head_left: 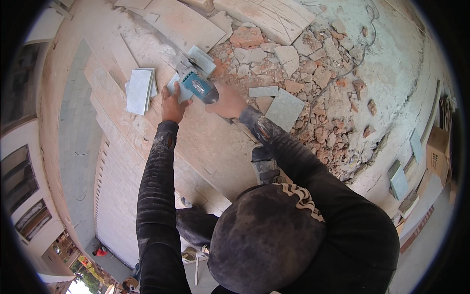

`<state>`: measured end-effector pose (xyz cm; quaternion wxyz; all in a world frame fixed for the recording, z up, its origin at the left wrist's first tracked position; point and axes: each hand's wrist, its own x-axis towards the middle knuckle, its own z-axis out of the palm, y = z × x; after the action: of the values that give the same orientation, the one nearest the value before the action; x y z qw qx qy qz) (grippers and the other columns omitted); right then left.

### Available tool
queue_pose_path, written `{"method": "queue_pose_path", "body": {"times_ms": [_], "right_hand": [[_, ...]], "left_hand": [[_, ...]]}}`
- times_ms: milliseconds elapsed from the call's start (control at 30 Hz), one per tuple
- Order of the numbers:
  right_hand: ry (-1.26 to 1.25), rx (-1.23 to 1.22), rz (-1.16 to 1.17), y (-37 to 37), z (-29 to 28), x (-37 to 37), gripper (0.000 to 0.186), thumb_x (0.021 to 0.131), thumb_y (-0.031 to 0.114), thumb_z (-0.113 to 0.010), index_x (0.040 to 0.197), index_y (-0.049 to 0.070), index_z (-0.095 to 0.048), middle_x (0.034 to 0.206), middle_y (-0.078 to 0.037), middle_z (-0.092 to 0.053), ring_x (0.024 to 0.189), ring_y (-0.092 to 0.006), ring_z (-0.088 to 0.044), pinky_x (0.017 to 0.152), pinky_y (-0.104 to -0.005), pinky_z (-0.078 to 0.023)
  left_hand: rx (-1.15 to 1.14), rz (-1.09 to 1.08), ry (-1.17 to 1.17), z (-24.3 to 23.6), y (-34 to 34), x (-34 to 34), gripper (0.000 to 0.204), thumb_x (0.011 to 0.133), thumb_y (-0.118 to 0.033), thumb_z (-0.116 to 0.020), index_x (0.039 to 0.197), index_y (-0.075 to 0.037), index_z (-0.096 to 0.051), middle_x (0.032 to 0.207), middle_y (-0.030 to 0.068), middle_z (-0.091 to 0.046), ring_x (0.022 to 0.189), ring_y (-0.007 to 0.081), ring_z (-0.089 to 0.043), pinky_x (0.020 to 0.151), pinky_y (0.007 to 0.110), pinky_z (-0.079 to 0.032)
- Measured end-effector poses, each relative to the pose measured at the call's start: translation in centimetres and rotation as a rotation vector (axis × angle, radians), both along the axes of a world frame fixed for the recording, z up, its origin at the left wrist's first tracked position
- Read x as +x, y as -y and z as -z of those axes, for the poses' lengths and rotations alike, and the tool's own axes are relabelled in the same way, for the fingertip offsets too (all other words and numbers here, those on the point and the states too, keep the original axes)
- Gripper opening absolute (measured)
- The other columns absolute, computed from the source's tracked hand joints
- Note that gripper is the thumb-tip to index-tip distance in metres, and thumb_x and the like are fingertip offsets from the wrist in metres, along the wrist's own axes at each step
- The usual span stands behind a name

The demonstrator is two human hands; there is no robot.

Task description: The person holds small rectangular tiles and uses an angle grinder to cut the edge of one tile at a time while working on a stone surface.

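Observation:
My right hand (227, 99) is wrapped round the rear of a teal angle grinder (198, 85). Its disc end points away from me, with a blurred haze of dust around it. Under the grinder lies a small pale blue-grey tile (185, 93). My left hand (172, 104) holds this tile at its near left side, thumb and forefinger spread over it, close beside the tool. Part of the tile is hidden by the grinder. Another tile piece (202, 60) lies just beyond the disc. Left of my left hand sits a short stack of similar tiles (140, 91).
Broken brick and concrete rubble (323, 73) spreads to the right, with a grey cable (353, 67) across it. A larger tile (285, 110) and a tile strip (263, 91) lie there. Tiles (398, 180) and a cardboard box (437, 147) stand far right. A dark rounded cloth shape (267, 237) fills the lower middle.

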<state>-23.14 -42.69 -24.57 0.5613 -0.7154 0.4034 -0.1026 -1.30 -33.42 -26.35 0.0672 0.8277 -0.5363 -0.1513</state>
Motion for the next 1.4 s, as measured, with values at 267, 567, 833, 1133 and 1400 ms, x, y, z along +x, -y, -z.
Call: {"method": "queue_pose_path", "body": {"times_ms": [267, 567, 833, 1133, 1400], "right_hand": [[-0.016, -0.013, -0.007, -0.3, 0.0, -0.8, 0.06, 0.065, 0.033, -0.075, 0.11, -0.002, -0.058, 0.092, -0.023, -0.066, 0.087, -0.0381, -0.066, 0.077, -0.0431, -0.051], [-0.032, 0.059, -0.025, -0.5, -0.9, -1.8, 0.056, 0.066, 0.033, -0.074, 0.109, -0.001, -0.059, 0.092, -0.022, -0.067, 0.088, -0.0373, -0.066, 0.077, -0.0426, -0.051], [-0.06, 0.045, -0.034, -0.7, -0.8, -2.3, 0.053, 0.067, 0.032, -0.074, 0.107, 0.0, -0.059, 0.092, -0.021, -0.066, 0.087, -0.0371, -0.065, 0.077, -0.0423, -0.051], [-0.035, 0.073, -0.037, -0.9, -1.5, -3.0, 0.055, 0.067, 0.031, -0.074, 0.108, -0.002, -0.058, 0.094, -0.023, -0.065, 0.088, -0.0367, -0.065, 0.077, -0.0415, -0.051], [-0.025, 0.11, -0.046, -1.0, -2.5, -3.6, 0.057, 0.067, 0.03, -0.073, 0.11, -0.004, -0.057, 0.093, -0.023, -0.065, 0.088, -0.0365, -0.065, 0.076, -0.0403, -0.051]], "left_hand": [[-0.018, 0.011, 0.012, 0.0, 0.0, -0.1, 0.086, 0.073, -0.029, -0.083, 0.146, -0.007, -0.042, 0.145, 0.0342, -0.032, 0.134, 0.0505, -0.036, 0.106, 0.049, -0.04], [-0.011, 0.007, 0.032, 0.4, -0.1, 0.1, 0.086, 0.074, -0.031, -0.082, 0.147, -0.008, -0.042, 0.146, 0.0358, -0.031, 0.134, 0.0521, -0.035, 0.108, 0.049, -0.039], [-0.019, 0.017, 0.052, 0.6, -0.1, 0.1, 0.086, 0.074, -0.03, -0.082, 0.146, -0.008, -0.042, 0.145, 0.0356, -0.031, 0.134, 0.0512, -0.035, 0.107, 0.049, -0.04], [-0.011, 0.009, 0.041, 0.4, -0.2, 0.1, 0.086, 0.074, -0.03, -0.083, 0.146, -0.008, -0.042, 0.145, 0.0352, -0.032, 0.133, 0.0505, -0.036, 0.107, 0.048, -0.04], [-0.012, 0.024, 0.045, 0.2, -0.1, 0.1, 0.086, 0.074, -0.03, -0.083, 0.146, -0.008, -0.042, 0.145, 0.0354, -0.032, 0.133, 0.0502, -0.037, 0.106, 0.048, -0.04]]}}
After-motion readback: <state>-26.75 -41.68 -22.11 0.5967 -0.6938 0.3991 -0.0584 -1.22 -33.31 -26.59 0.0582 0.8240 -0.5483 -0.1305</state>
